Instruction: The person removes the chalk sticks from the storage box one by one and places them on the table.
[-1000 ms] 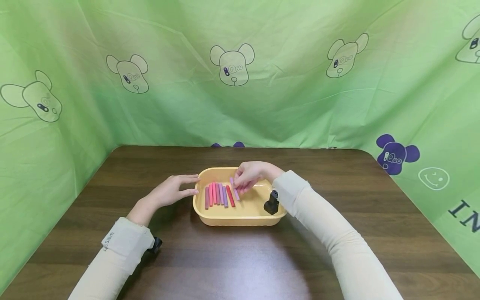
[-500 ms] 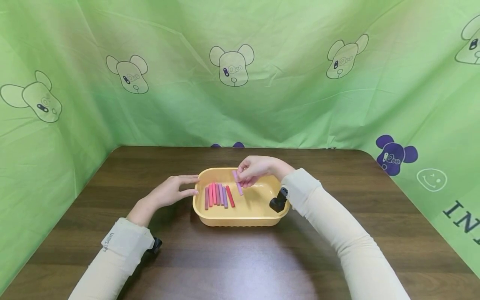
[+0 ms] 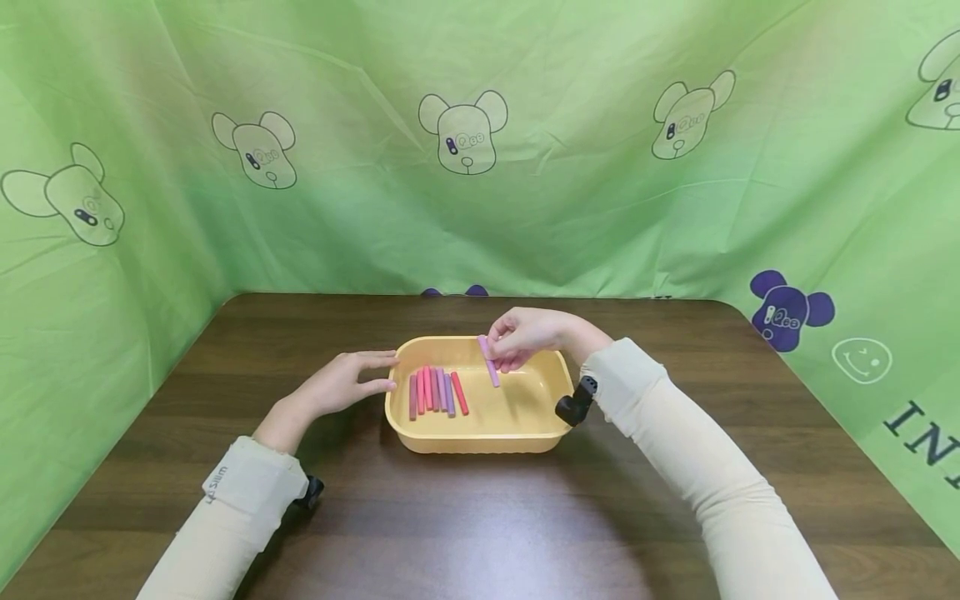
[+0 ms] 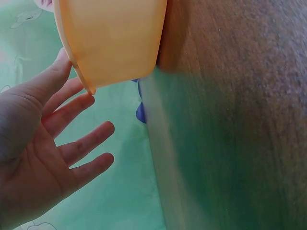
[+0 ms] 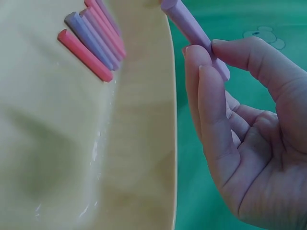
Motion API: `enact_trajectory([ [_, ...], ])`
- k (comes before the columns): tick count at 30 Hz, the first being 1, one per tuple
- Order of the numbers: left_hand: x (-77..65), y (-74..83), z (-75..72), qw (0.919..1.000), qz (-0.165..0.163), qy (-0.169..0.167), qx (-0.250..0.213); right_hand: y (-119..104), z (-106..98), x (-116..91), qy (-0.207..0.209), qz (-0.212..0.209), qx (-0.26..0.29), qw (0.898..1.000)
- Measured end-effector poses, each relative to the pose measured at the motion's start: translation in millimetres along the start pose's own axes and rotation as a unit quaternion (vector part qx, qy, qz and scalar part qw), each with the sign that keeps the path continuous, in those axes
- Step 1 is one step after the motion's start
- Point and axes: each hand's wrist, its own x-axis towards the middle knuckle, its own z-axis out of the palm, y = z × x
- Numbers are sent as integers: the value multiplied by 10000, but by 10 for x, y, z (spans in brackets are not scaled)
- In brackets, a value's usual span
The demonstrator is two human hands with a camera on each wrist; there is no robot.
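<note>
In the head view, a yellow plastic basin (image 3: 480, 444) stands on the table. My right hand (image 3: 523, 335) pinches a light purple chalk stick (image 3: 491, 371) between thumb and fingers, above the back of the basin. The right wrist view has that hand (image 5: 259, 139) beyond the rim, the stick slanting from its fingertips. Several chalk sticks in pinks, purples and red lie side by side at the basin's left, a red chalk stick (image 3: 460, 393) at the row's right end. My left hand (image 3: 337, 385), fingers spread, touches the basin's left rim with its fingertips (image 4: 86, 99).
A dark wooden table (image 3: 465, 517) carries the basin. Green printed cloth (image 3: 480, 225) hangs behind and at both sides. Black cameras sit on the wrists, the right one (image 3: 576, 402) overlapping the basin's right end in the head view.
My right hand has lifted the light purple chalk stick away from the row and carried it up and to the right. My left hand has stayed at the rim.
</note>
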Motion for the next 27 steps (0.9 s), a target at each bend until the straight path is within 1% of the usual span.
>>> enact_trajectory([
  [5,2,-9,7,10000,-24,-15,-28,39,-27,-46,103,19,10,9999],
  [12,3,-12,2,10000,-6,17,-57,138,-64,-121,130,-48,19,9999],
  [18,4,-27,12,10000,2,16,-44,222,-92,-196,279,-54,49,9996],
  [22,3,-39,23,10000,22,38,-41,275,-110,-261,348,-113,58,9993],
  [27,-1,-50,36,10000,35,60,-63,367,-143,-348,396,-229,211,9987],
])
